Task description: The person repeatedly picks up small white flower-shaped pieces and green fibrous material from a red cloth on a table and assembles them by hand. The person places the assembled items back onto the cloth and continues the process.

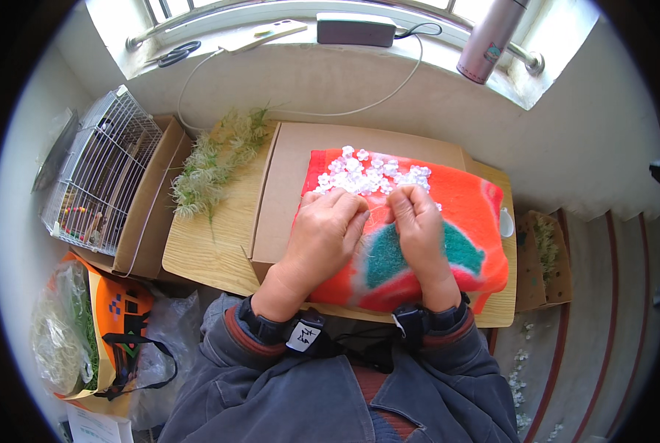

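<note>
Many small white plastic flowers (357, 173) lie heaped on the far part of a folded red-orange fleece cloth (463, 191) with a green patch. The cloth rests on a flat cardboard box (285, 166). My left hand (330, 224) is just nearer than the heap, with thumb and fingertips pinched together. To its right, my right hand (417, 221) has its fingers curled and its thumb against the forefinger. Faint thin strands show between the two hands. What each hand pinches is too small to tell.
Pale green artificial foliage (214, 160) lies on the wooden table (214, 255) at left, beside a wire cage (108, 171). The windowsill holds scissors (179, 53), a phone (266, 34), a dark box-shaped device (356, 30) and a bottle (490, 44). Steps (590, 277) descend at right.
</note>
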A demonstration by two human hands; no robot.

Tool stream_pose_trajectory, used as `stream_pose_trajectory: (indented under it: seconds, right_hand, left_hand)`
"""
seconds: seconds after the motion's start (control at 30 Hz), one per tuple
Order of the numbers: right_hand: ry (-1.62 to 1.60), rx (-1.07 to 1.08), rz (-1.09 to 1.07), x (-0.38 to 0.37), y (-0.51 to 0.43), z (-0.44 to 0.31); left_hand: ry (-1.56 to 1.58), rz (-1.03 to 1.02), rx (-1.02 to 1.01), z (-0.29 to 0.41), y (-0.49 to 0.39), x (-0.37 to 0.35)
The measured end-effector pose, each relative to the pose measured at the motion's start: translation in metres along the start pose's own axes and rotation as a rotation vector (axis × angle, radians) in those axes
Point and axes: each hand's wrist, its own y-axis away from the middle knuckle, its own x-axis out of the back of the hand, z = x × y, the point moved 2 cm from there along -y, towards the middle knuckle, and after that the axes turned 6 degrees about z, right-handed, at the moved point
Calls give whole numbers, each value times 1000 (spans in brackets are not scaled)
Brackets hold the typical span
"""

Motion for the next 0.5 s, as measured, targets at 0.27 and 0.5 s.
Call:
stream_pose_trajectory:
  seconds: [0.27, 0.5]
  right_hand:
    - [461, 382, 74, -5, -14, 16]
    - [337, 242, 134, -2, -18, 14]
  left_hand:
    - [95, 54, 218, -3, -1, -1]
    - [146, 52, 259, -1, -1, -2]
